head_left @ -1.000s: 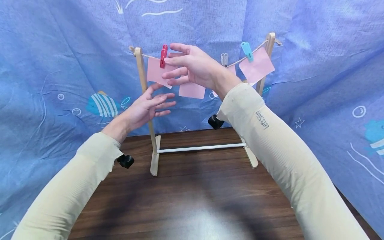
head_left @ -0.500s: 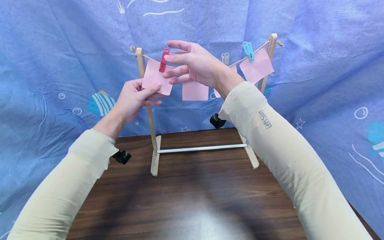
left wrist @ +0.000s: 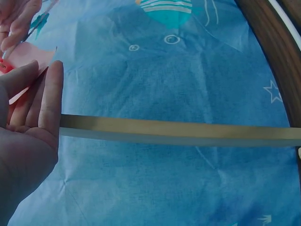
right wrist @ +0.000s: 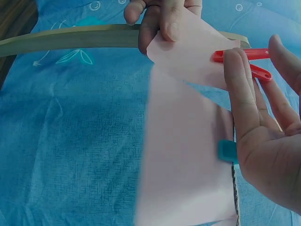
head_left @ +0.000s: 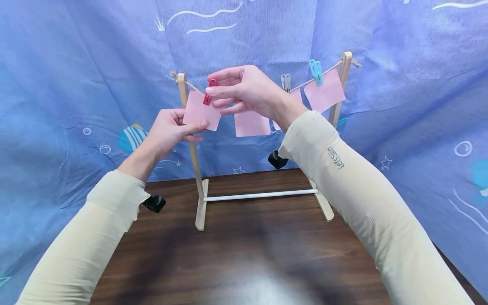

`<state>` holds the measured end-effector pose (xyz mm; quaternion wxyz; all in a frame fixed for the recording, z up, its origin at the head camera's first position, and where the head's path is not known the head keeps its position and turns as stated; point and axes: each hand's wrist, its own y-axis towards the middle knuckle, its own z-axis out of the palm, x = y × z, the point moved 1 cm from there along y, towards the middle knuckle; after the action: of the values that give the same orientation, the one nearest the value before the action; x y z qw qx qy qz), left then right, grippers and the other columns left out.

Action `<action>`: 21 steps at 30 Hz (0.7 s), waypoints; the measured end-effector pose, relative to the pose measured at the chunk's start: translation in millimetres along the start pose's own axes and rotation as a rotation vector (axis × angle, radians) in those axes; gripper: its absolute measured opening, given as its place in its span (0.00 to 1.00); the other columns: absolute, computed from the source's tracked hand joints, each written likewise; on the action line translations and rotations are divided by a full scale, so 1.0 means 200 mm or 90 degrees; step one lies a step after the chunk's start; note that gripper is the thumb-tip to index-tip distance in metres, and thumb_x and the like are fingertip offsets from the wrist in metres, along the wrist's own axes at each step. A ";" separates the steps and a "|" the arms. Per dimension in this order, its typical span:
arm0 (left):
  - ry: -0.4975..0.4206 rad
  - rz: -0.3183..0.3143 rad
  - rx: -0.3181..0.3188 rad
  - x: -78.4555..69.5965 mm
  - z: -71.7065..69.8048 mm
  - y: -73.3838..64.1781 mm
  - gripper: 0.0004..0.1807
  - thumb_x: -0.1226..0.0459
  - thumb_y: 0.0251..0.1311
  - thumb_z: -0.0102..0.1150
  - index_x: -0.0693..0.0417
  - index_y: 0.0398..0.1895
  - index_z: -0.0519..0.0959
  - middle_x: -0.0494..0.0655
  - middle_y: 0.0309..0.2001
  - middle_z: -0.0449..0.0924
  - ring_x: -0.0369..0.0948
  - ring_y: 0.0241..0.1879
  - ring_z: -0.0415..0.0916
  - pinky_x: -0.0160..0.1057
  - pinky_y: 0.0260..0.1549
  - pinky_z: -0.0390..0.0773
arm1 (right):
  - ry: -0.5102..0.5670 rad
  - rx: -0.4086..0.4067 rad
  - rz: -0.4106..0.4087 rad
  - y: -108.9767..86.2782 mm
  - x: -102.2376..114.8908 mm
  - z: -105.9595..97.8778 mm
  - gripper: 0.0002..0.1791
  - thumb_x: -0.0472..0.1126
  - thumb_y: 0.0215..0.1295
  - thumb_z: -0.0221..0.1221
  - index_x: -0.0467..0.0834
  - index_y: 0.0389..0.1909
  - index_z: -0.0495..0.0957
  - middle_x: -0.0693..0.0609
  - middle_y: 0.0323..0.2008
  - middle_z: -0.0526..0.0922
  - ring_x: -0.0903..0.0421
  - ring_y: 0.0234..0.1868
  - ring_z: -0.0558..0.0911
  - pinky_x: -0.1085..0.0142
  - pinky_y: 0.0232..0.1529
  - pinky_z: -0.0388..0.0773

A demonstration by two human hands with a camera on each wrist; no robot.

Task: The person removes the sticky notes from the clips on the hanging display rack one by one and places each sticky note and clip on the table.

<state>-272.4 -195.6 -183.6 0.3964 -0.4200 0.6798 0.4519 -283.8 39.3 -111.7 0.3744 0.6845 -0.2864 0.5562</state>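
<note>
In the head view, my left hand [head_left: 167, 131] pinches the lower edge of a pink paper square [head_left: 199, 111] between thumb and fingers. This square hangs at the left end of a twine line, under a red clothespin [head_left: 206, 99]. My right hand [head_left: 249, 91] has its thumb and fingers curled around that clothespin's handles. Up close in the right wrist view, the red clothespin [right wrist: 256, 54] sits between the right fingertips, its two handles spread apart. In the left wrist view, the left hand [left wrist: 33, 113] is beside the pink paper, with a wooden post running behind it.
More pink squares [head_left: 251, 123] hang rightward along the line, with a white clothespin [head_left: 286, 81] and a light-blue clothespin [head_left: 316, 72]. Wooden posts hold the twine, joined below by a white rod [head_left: 263, 195]. The stand rests on a dark wooden table [head_left: 244, 250] before a blue curtain [head_left: 114, 46].
My left hand, open below the paper a second ago, has come up and taken hold of its lower edge. The right fingers have closed in on the red clothespin.
</note>
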 end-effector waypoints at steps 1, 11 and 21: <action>0.000 0.001 0.001 0.01 0.00 0.00 0.25 0.62 0.60 0.73 0.64 0.59 0.80 0.52 0.45 0.88 0.43 0.43 0.87 0.41 0.40 0.86 | -0.002 -0.008 0.004 0.00 0.00 0.00 0.28 0.38 0.62 0.72 0.45 0.63 0.78 0.47 0.57 0.83 0.42 0.50 0.86 0.55 0.48 0.85; -0.042 0.013 0.010 0.00 -0.02 0.00 0.23 0.66 0.59 0.73 0.68 0.55 0.81 0.54 0.41 0.88 0.45 0.40 0.88 0.43 0.37 0.87 | 0.005 -0.044 0.033 0.01 0.02 0.01 0.26 0.39 0.60 0.73 0.46 0.61 0.81 0.48 0.54 0.85 0.46 0.49 0.86 0.56 0.45 0.86; -0.030 0.008 0.017 -0.01 -0.05 0.00 0.23 0.66 0.59 0.73 0.68 0.56 0.81 0.53 0.40 0.89 0.44 0.40 0.88 0.42 0.38 0.87 | -0.010 -0.053 0.064 -0.01 0.02 -0.01 0.24 0.36 0.59 0.73 0.42 0.57 0.82 0.45 0.50 0.87 0.46 0.49 0.87 0.55 0.44 0.86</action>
<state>-273.2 -203.8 -178.7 0.4151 -0.3997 0.6790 0.4548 -283.5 42.7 -108.5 0.3718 0.6574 -0.3460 0.5566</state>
